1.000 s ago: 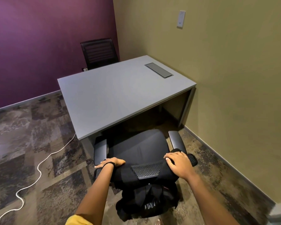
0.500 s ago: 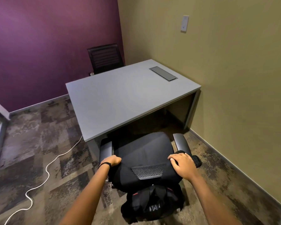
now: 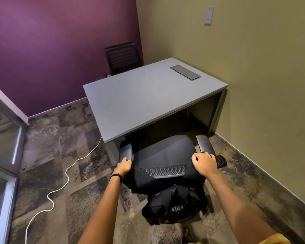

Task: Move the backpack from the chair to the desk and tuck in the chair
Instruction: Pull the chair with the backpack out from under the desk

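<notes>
A black office chair [image 3: 163,153] with grey armrests faces the grey desk [image 3: 144,95], its seat front at the desk's near edge. Behind the backrest, close to me and low toward the floor, hangs a black backpack [image 3: 174,206] with red accents. My left hand [image 3: 124,166] grips the left end of the backrest top. Over the right end, beside the right armrest, my right hand [image 3: 203,162] lies with its fingers curled. The desk top is bare apart from a flush grey cable hatch [image 3: 185,72].
A second black chair [image 3: 122,58] stands at the desk's far side against the purple wall. A white cable [image 3: 67,176] snakes over the carpet on the left. The tan wall runs close along the right, and a glass partition [image 3: 4,155] stands at far left.
The view has swung left and drawn back a little. My left hand slid from the backrest top to its left end. Both hands stay on the chair.
</notes>
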